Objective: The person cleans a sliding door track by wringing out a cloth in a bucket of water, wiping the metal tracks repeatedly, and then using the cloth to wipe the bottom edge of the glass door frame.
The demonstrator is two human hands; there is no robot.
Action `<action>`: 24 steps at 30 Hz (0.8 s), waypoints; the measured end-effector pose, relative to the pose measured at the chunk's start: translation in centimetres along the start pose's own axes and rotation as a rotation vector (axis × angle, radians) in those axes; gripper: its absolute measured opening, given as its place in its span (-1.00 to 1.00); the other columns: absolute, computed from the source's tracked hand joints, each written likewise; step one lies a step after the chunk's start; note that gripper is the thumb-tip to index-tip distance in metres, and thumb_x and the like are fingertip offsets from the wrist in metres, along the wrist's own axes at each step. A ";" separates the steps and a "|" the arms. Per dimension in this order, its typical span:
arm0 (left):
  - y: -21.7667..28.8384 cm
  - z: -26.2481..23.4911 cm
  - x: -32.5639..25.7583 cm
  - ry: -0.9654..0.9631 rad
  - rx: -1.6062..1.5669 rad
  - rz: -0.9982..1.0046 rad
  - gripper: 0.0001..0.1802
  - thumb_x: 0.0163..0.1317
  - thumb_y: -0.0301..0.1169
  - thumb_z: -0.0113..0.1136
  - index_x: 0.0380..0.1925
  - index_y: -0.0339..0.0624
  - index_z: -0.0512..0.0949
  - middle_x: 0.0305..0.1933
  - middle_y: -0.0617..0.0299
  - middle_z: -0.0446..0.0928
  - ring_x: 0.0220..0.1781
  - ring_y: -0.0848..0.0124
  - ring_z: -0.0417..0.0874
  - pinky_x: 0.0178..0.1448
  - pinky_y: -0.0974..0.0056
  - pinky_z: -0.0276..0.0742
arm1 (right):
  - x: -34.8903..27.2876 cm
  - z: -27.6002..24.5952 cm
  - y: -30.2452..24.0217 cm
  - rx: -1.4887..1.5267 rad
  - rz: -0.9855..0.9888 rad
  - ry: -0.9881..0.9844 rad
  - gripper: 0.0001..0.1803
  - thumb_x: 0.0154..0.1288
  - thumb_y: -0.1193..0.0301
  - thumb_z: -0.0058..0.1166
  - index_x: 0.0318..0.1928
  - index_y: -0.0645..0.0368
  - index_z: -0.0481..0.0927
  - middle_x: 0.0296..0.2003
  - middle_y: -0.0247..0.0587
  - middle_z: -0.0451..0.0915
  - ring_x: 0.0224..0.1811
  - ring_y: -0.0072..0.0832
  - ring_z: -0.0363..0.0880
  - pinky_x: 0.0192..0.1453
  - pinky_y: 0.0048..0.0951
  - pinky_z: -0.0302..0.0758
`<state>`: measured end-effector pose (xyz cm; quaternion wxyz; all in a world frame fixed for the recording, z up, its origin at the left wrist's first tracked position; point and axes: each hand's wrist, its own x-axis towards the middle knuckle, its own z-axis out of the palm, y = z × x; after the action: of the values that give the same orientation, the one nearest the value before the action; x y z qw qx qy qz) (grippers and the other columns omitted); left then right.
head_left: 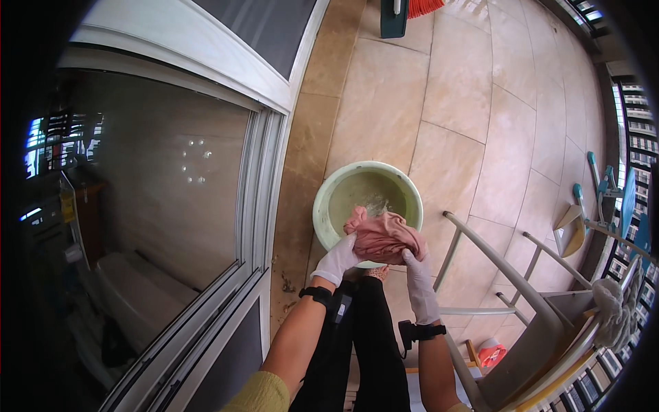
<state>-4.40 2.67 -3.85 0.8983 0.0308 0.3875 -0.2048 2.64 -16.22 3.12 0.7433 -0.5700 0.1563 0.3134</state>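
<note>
A bunched, wet-looking pink cloth (pixel 386 237) is gripped at both sides over the near part of a pale green basin (pixel 320 213). Water (pixel 360 191) stands in the basin and is disturbed beside the cloth. My left hand (pixel 338 259), in a thin white glove, is closed on the cloth's left side. On the other side, my right hand (pixel 419 269), gloved likewise, holds the cloth's right end. Folds of fabric hide part of the fingers of both hands. The cloth covers a stretch of the basin's near rim.
A sliding glass door (pixel 158 178) in a white frame runs along the left. To the right stands a metal tube frame (pixel 491 257). At the top lie a dark green dustpan (pixel 392 19) and red bristles (pixel 424 7). Blue-handled tools lean by the railing (pixel 642 144).
</note>
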 end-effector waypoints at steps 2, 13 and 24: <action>-1.5 1.9 -0.4 0.132 -0.088 0.025 -0.53 0.41 -0.25 -0.17 0.22 -0.28 0.24 0.31 0.03 0.25 0.41 0.21 0.14 0.47 0.03 0.08 | 1.9 0.1 -0.3 0.047 0.079 0.016 -0.49 0.26 0.23 0.12 0.14 0.19 0.36 0.07 -0.27 0.46 0.13 -0.52 0.39 0.23 -0.45 0.31; -3.2 1.9 -3.9 -0.043 -0.265 -0.120 -0.29 0.29 0.06 -0.08 0.30 -0.16 0.14 0.38 0.03 0.12 0.37 0.12 0.21 0.39 -0.08 0.21 | 3.9 1.6 5.3 0.756 0.489 -0.233 -0.29 0.31 -0.14 -0.16 0.25 0.13 0.29 0.20 -0.17 0.37 0.23 -0.28 0.34 0.32 -0.23 0.30; 0.8 1.9 -0.9 0.195 1.238 0.051 -0.53 -0.04 -0.28 0.27 -0.08 -0.16 0.48 -0.26 0.09 0.59 -0.23 0.29 0.61 -0.16 0.31 0.52 | 10.3 4.4 4.9 -0.158 0.338 -0.313 -0.73 0.15 0.39 0.19 -0.16 0.21 0.51 -0.26 -0.29 0.56 -0.22 -0.52 0.52 -0.10 -0.50 0.47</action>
<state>-3.34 3.25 -1.95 0.6790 0.5731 0.2764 -0.3663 6.71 -8.36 -5.25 0.6486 -0.5365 0.1073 0.5292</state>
